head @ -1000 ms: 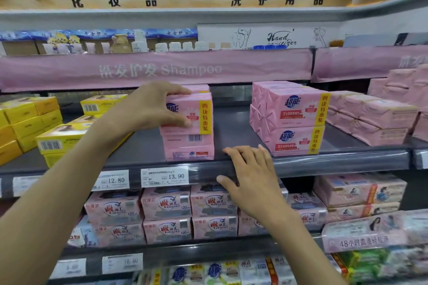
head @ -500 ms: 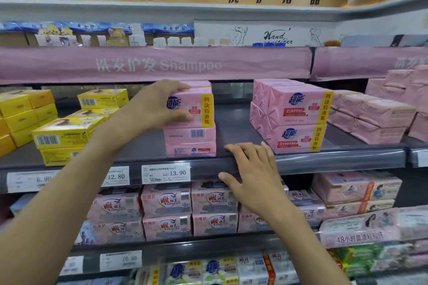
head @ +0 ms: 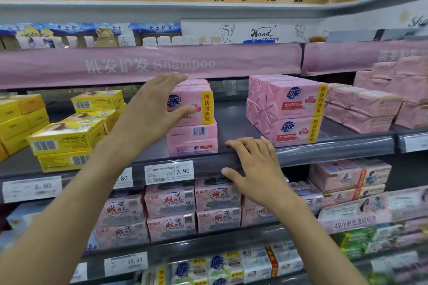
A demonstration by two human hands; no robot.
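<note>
Top soap pack (head: 199, 104) — seated square on the lower soap pack (head: 192, 139), label forward, just right of the left hand (head: 150, 111) and under its fingertips. Gripped half a second earlier; then loosened, fingers spread straight over the top, thumb merely touching the front face. Kept the right hand (head: 257, 166) flat and relaxed on the shelf edge (head: 324, 152), below and right of the stack. Judged placed — only withdrawal left.

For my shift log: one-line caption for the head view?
Left hand touches the top pink pack; right hand rests on the shelf edge.
</note>
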